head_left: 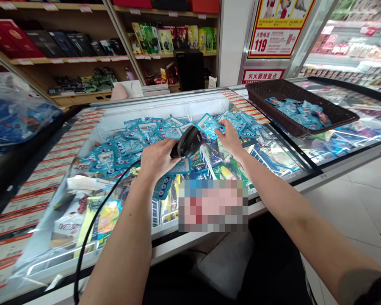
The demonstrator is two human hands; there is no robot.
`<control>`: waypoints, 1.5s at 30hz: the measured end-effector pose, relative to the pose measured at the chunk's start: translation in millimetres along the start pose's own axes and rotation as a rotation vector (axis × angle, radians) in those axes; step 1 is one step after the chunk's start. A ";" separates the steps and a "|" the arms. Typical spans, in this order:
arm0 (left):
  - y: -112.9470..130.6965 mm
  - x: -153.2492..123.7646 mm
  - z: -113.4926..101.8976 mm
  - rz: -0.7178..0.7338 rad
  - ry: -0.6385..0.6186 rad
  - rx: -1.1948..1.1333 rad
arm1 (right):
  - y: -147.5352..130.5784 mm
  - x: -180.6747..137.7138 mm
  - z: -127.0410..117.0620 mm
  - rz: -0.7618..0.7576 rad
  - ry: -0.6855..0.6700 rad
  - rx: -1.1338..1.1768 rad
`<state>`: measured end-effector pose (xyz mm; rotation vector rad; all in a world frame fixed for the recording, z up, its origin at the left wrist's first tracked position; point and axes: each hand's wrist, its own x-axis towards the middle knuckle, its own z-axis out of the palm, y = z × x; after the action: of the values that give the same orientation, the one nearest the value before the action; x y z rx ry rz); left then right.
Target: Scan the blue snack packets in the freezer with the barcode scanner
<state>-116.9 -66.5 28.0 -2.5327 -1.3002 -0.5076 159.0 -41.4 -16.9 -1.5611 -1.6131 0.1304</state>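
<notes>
My left hand [157,159] is closed around the grip of a black barcode scanner [188,142], whose black cable [92,224] trails down toward me. The scanner's head points at a blue packet [207,125] with a white barcode label, which my right hand [229,136] holds up by its edge. Both hands hover over a pile of several similar blue packets [127,146] lying on the glass lid of a chest freezer [273,169].
A dark wicker basket [263,91] with more blue packets sits on the freezer at the right. A clear bag of blue packets [15,110] lies at the far left. Wooden shelves of boxed goods [66,46] stand behind, with a tiled floor [362,199] at the right.
</notes>
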 end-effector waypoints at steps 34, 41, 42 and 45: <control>-5.2 -2.3 -1.3 -0.326 0.038 0.087 | -14.6 -12.7 -6.8 -0.306 -0.190 -0.431; -12.5 -4.1 -0.6 -0.395 0.104 0.100 | 0.2 -9.0 -4.1 -0.216 -0.081 -0.476; -13.5 -4.2 -0.6 -0.411 0.110 0.101 | -0.3 -8.9 -4.0 -0.220 -0.072 -0.481; -15.3 -4.4 -0.5 -0.437 0.115 0.092 | -7.4 -8.9 -2.4 -0.254 -0.070 -0.475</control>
<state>-131.9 -61.1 27.6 -2.1100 -1.7924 -0.6494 153.4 -51.7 -15.3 -1.6893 -1.9814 -0.3643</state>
